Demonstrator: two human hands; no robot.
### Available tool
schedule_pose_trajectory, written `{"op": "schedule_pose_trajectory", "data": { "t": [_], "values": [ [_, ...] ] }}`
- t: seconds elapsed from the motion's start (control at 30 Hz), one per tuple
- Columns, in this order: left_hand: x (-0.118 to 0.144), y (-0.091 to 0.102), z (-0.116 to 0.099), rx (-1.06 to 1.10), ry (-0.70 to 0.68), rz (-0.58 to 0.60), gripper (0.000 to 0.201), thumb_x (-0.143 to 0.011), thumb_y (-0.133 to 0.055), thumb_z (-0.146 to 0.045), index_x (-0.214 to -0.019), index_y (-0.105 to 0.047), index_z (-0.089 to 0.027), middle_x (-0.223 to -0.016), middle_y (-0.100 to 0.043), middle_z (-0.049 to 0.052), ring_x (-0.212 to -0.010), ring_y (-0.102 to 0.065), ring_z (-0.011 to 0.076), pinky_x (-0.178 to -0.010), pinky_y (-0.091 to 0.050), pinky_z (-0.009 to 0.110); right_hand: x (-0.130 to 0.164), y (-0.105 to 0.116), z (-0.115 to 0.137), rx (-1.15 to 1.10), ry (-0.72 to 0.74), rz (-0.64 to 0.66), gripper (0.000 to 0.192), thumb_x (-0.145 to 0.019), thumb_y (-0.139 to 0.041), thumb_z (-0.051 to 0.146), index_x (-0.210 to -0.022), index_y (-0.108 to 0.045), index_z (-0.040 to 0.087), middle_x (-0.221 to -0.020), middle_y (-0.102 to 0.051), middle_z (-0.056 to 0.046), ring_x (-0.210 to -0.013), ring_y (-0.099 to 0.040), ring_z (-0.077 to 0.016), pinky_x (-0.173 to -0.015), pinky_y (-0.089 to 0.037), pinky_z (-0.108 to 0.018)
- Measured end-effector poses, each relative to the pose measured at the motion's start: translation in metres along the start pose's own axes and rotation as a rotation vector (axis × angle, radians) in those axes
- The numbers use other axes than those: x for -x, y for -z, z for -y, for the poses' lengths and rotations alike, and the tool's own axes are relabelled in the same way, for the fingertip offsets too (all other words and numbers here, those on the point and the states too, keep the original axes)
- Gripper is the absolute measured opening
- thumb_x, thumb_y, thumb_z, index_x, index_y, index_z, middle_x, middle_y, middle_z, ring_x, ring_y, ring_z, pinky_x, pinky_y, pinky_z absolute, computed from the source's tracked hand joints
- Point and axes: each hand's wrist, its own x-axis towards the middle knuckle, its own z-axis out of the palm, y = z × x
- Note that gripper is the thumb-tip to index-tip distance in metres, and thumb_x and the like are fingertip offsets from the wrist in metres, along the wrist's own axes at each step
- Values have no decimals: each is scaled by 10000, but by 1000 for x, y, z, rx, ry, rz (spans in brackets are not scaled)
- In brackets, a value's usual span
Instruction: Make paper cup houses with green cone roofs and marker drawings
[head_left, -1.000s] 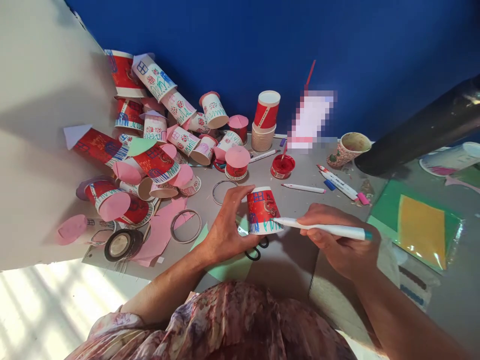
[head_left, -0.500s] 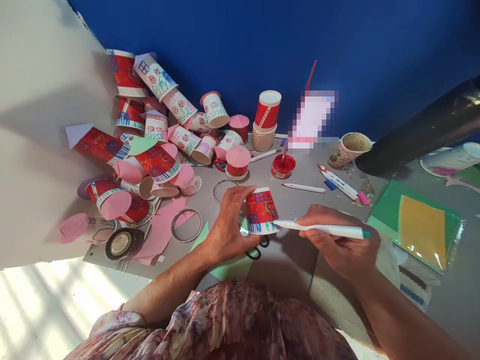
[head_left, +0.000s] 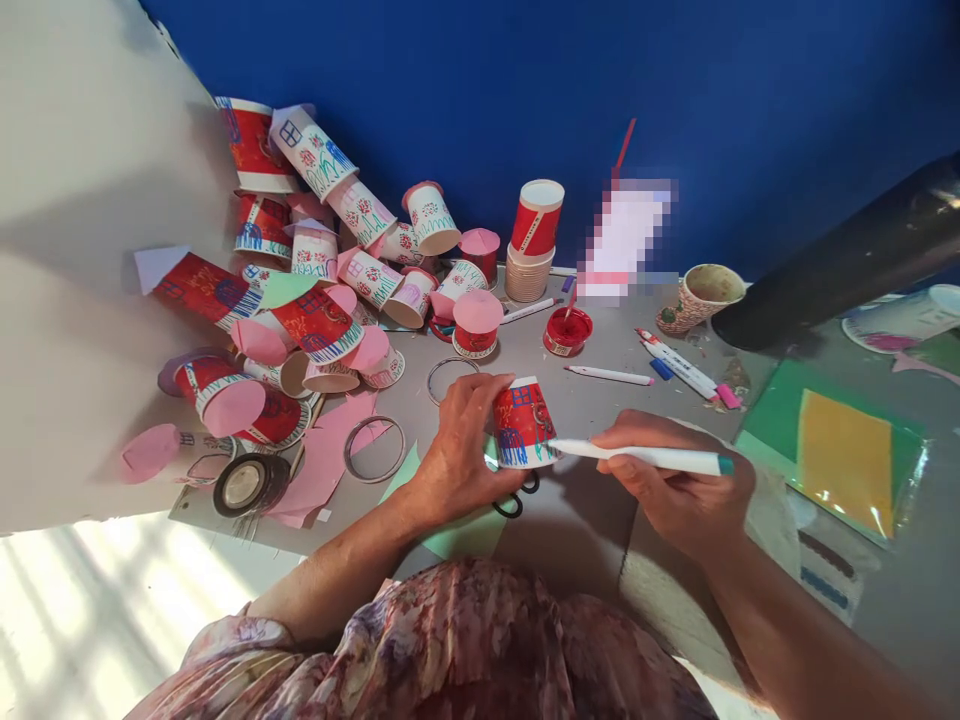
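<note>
My left hand (head_left: pixel 461 440) grips an upside-down red paper cup (head_left: pixel 523 420) with blue windows and green strokes along its white rim. My right hand (head_left: pixel 679 485) holds a white marker with a teal end (head_left: pixel 645 458), its tip touching the cup's lower right edge. Black scissors (head_left: pixel 517 497) lie on a pale green paper just under the cup, partly hidden by my left hand.
A heap of decorated cups with pink paper tops (head_left: pixel 315 290) fills the left back. Behind stand a stack of cups (head_left: pixel 531 245), a red paint lid (head_left: pixel 566 331) and loose markers (head_left: pixel 679 368). Tape roll (head_left: pixel 247 485), metal rings (head_left: pixel 373 450), coloured paper sheets (head_left: pixel 844 450) at right.
The cup has turned slightly in my left hand and the marker tip has kept to its lower edge. Both hands stay in nearly the same place.
</note>
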Motion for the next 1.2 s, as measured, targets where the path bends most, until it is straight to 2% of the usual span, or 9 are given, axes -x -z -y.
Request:
{"op": "schedule_pose_trajectory", "data": {
  "t": [0.1,0.27,0.4,0.47,0.63,0.73,0.87,1.0,1.2],
  "values": [
    [1,0,-1,-24,2,1,874,-677,-749,-133,-1451,-361,-245,-1325,-477,135,-1266,-486,323,-1050,-469,508,-2,-2,0,-39,41,51,187,-887,-713,140,-1030,-775,243,-766,-745,-14,-592,-608,-155,-519,-475,-285],
    [2,0,-4,-77,-7,53,855,-699,-784,-187,-1444,-368,-237,-1318,-475,137,-1241,-502,316,-1043,-461,499,-1,-5,0,-7,3,82,197,-882,-731,129,-1035,-781,243,-810,-770,-12,-621,-652,-150,-562,-511,-275],
    [2,-1,-4,-40,-8,60,858,-703,-795,-201,-1444,-363,-242,-1326,-472,140,-1265,-490,320,-1058,-456,511,3,-5,-3,54,-84,-79,154,-912,-717,184,-1036,-782,248,-856,-786,-29,-686,-703,-167,-583,-529,-275],
    [2,0,-4,-33,14,62,856,-702,-805,-218,-1439,-370,-244,-1321,-475,137,-1265,-493,322,-1058,-461,516,4,-4,-2,75,-143,-118,108,-926,-710,235,-1003,-785,243,-806,-775,-29,-633,-692,-164,-537,-510,-273],
    [1,-1,-3,-57,45,44,842,-718,-824,-299,-1432,-380,-254,-1306,-491,135,-1245,-508,331,-1042,-466,529,3,-4,1,92,-99,-27,95,-934,-701,278,-941,-785,233,-686,-739,-11,-516,-618,-150,-493,-484,-283],
    [2,-1,-2,-89,35,47,861,-704,-837,-299,-1433,-382,-237,-1307,-493,141,-1230,-512,330,-1042,-453,521,2,-6,2,36,-28,25,93,-923,-707,251,-958,-791,233,-711,-751,-18,-517,-607,-154,-492,-482,-294],
    [2,-2,-2,-125,3,51,864,-716,-844,-336,-1434,-377,-225,-1301,-498,145,-1207,-516,325,-1017,-456,508,1,-7,3,4,-46,54,115,-893,-725,187,-969,-792,242,-753,-758,-20,-503,-590,-148,-490,-484,-295],
    [3,-2,-3,-142,-25,61,846,-744,-835,-390,-1434,-371,-232,-1285,-503,144,-1195,-522,324,-993,-463,509,1,-9,1,6,-31,101,124,-904,-719,190,-995,-784,242,-792,-774,-24,-557,-645,-152,-524,-517,-283],
    [2,-2,-4,-100,-1,44,825,-750,-828,-384,-1429,-382,-237,-1289,-517,140,-1220,-530,326,-1027,-462,514,4,-7,-2,104,-123,-41,104,-936,-692,250,-975,-786,227,-788,-783,-39,-605,-698,-168,-539,-532,-278]
  ]
}}
